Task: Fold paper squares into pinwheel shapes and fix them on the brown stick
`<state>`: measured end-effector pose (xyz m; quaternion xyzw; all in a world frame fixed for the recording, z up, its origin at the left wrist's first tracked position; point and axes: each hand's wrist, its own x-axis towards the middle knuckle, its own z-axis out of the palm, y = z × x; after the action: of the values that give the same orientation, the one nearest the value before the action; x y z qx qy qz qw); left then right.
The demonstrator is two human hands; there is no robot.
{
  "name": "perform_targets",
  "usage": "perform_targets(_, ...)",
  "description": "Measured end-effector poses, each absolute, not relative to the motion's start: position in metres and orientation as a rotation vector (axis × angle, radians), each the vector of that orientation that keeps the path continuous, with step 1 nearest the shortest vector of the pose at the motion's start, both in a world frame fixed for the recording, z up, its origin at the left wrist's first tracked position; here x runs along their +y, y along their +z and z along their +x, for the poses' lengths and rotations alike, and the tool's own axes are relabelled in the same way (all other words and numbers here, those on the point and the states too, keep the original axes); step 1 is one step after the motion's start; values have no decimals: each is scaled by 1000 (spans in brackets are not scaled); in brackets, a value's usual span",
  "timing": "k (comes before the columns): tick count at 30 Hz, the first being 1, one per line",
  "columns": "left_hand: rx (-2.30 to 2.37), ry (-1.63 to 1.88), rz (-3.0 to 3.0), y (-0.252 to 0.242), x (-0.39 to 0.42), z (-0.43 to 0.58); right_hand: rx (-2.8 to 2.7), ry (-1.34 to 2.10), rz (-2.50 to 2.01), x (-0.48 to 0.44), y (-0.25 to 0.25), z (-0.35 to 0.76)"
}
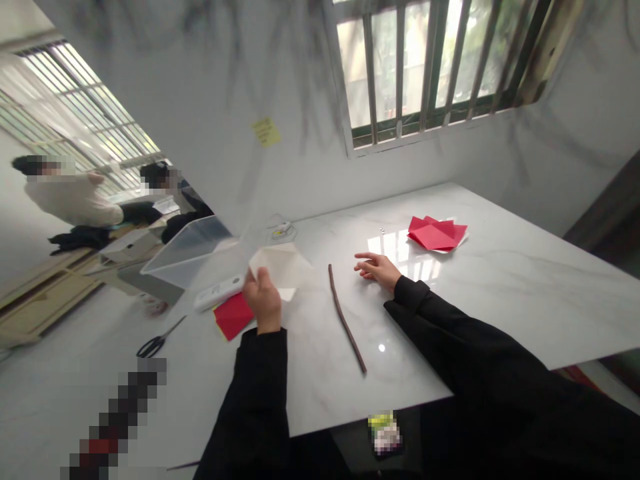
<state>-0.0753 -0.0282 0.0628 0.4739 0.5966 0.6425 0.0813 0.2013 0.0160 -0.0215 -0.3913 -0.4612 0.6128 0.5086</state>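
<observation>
My left hand [263,303] is closed on cream-white paper [284,267], with the thumb on top. The paper is slightly blurred; whether it is one sheet or a few I cannot tell. Beside that hand, red paper [233,319] with a yellow edge lies on the table. My right hand [377,272] hovers over the table with fingers stretched apart and nothing in it. Between the two hands rests a thin brown stick [345,323]. Beyond my right hand lies a pile of red paper sheets [435,235] with a white edge showing below.
Scissors [153,345] lie left, near a long white case [219,293] and a clear plastic bin [185,260]. A small white item with a cord [283,231] is by the wall. A yellow note [266,131] sticks to the wall; two people are at back left.
</observation>
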Motion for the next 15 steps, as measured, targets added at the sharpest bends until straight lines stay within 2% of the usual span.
perform_targets(3,1947,1892,2113,96,-54,-117,-1175,1451,-941,15,-22,200)
perform_targets(6,2079,1460,2503,96,-69,-150,-1256,1416,-939,14,-22,199)
perform_targets(9,2284,713,2399,58,-69,-173,-1299,1407,-943,14,-22,199)
perform_targets(11,2314,358,2186,29,-66,-183,-1318,1410,-939,15,-23,199)
perform_targets(12,2296,235,2123,18,-65,-187,-1328,1409,-937,15,-24,199)
perform_targets(15,2350,191,2121,4,-63,-190,-1364,1398,-941,15,-25,200)
